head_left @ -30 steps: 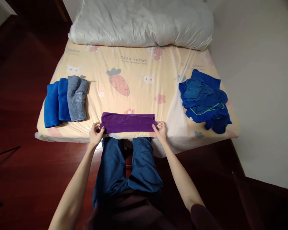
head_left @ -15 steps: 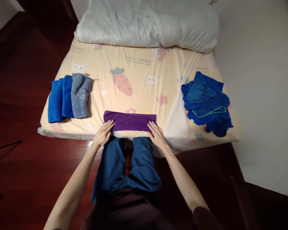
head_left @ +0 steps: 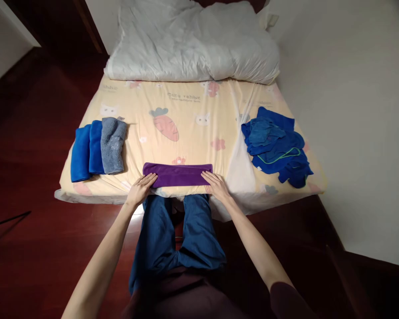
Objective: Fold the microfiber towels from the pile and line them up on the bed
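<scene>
A purple towel (head_left: pixel 177 175), folded into a long narrow strip, lies along the front edge of the bed. My left hand (head_left: pixel 142 187) rests flat on its left end, fingers stretched out. On the right end lies my right hand (head_left: pixel 216 184), also flat with the fingers extended. To the left are two folded blue towels (head_left: pixel 80 153) and a folded grey towel (head_left: pixel 113 146), side by side and overlapping. A loose heap of blue cloths (head_left: pixel 275 148), one with a green edge, lies to the right.
A rolled-up white quilt (head_left: pixel 193 44) lies across the far part of the bed. The yellow printed sheet (head_left: pixel 186 110) is wrinkled near a white fold at right. A wall (head_left: pixel 346 133) stands close on the right, and a thin dark rod (head_left: pixel 8 220) shows at lower left.
The view has tilted up, so the bed and everything on it appear lower. Both hands remain flat on the ends of the purple towel, which looks nearly unchanged.
</scene>
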Demonstrator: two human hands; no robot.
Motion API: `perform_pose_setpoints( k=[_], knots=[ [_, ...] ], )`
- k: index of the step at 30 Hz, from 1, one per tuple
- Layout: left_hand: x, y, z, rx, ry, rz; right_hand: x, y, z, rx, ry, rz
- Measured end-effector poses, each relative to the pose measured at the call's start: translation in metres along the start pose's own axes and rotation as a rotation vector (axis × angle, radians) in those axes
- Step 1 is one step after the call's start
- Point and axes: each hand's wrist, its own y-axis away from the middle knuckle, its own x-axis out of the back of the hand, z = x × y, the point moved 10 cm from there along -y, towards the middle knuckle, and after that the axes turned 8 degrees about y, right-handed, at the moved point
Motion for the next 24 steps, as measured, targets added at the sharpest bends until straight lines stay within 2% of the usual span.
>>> perform_pose_setpoints(
  k=[3,6,9,13,15,18,20,24],
  knots=[
    [-0.006,0.02,0.007,-0.042,0.1,-0.043,-0.002,0.02,-0.006,0.047,-0.087,0.046],
    [-0.009,0.032,0.004,0.019,0.241,0.03,-0.009,0.034,0.0,-0.085,-0.177,0.161],
    [-0.009,0.031,-0.004,0.088,0.325,0.113,-0.017,0.035,0.009,-0.207,-0.244,0.194],
    [-0.008,0.021,-0.01,0.106,0.347,0.068,-0.016,0.027,0.019,-0.24,-0.365,0.159],
    [-0.002,0.019,-0.011,0.105,0.364,0.067,-0.011,0.024,0.027,-0.265,-0.459,0.165],
    [0.01,0.02,-0.015,0.137,0.422,0.133,-0.011,0.022,0.037,-0.319,-0.614,0.175],
    [0.014,0.021,-0.022,0.22,0.458,0.184,-0.017,0.022,0.046,-0.391,-0.697,0.186],
    [0.014,0.025,-0.048,0.493,0.598,0.312,-0.032,0.024,0.068,-0.581,-0.826,0.286]
  ],
)
